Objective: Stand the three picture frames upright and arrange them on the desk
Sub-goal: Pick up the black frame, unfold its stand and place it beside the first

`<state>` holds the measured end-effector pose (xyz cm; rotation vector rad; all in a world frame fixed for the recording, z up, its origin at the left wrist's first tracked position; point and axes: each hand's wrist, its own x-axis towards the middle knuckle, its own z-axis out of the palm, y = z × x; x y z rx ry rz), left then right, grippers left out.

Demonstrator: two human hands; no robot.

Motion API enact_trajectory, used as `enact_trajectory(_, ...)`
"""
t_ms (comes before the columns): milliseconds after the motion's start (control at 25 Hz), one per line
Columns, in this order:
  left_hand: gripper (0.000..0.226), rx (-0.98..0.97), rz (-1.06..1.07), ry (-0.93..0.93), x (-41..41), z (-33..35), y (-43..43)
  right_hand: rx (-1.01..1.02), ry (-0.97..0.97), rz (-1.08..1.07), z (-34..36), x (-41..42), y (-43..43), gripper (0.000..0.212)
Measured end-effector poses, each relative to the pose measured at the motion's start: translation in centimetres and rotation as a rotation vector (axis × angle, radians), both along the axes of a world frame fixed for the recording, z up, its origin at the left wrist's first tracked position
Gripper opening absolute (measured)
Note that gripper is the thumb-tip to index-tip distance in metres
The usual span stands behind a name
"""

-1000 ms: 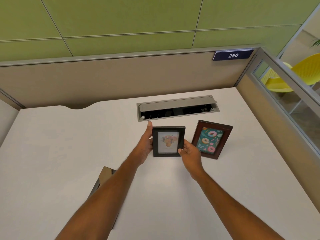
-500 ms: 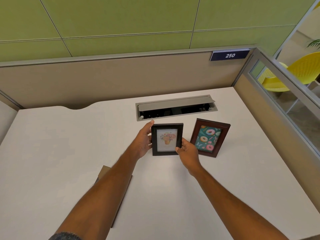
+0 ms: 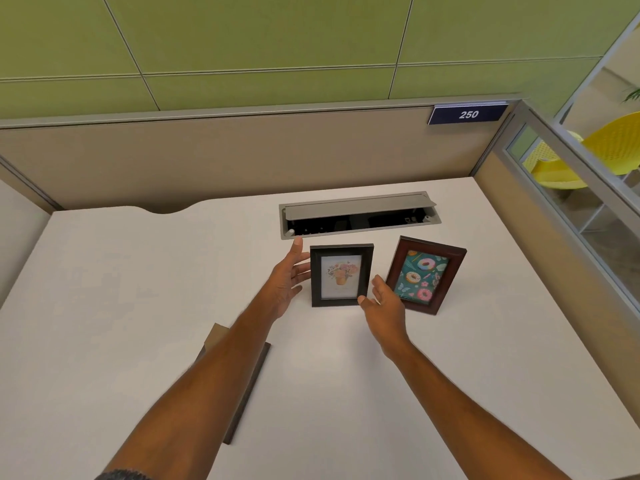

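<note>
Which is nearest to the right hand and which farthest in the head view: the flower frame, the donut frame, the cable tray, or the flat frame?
From the right hand:
1. Flower frame, just to its left, at the fingertips.
2. Donut frame, just to its right; too close to the first to rank firmly.
3. Cable tray, behind both frames.
4. Flat frame, near-left, under the left forearm.

head cam | looks forward-down from above desk [image 3: 104, 306] | close over both forearms | single view
</note>
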<state>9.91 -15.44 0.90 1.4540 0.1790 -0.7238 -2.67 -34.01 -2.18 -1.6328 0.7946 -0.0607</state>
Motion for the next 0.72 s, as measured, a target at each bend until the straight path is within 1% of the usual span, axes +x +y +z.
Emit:
enact_trajectory(160, 0.09, -0.019, 0.033, -0.044, -1.3, 0.2, 3.1, -0.036, -0.039, -0.079, 0.8, -1.9, 1.7, 0.062)
enact_trajectory(240, 0.094, 0.005, 0.061, -0.07, -2.5, 0.1, 5.4, -0.026, -0.043, -0.03, 1.2, -2.7, 3.3, 0.059)
enact_trajectory(320, 0.092, 0.036, 0.128, -0.09, -4.0, 0.2, 8.2, -0.014, -0.041, 0.052, 1.4, -3.0, 5.2, 0.058)
enact_trajectory(440, 0.08, 0.064, 0.279, -0.082, -6.4, 0.3, 13.0, 0.001, -0.03, 0.185, 1.5, -2.8, 8.5, 0.057)
enact_trajectory(480, 0.082, 0.081, 0.316, -0.081, -7.2, 0.3, 14.5, 0.0, -0.026, 0.232, 1.3, -2.7, 9.5, 0.055)
enact_trajectory(600, 0.1, 0.129, 0.37, -0.072, -9.9, 0.4, 18.7, -0.023, 0.005, 0.404, 0.6, -2.3, 12.7, 0.054)
enact_trajectory(640, 0.099, 0.149, 0.373, -0.075, -10.6, 0.4, 19.7, -0.04, 0.021, 0.47, 0.2, -2.3, 13.7, 0.056)
enact_trajectory(720, 0.085, 0.228, 0.367, -0.093, -11.7, 0.4, 21.2, -0.078, 0.059, 0.595, -0.6, -2.3, 15.3, 0.063)
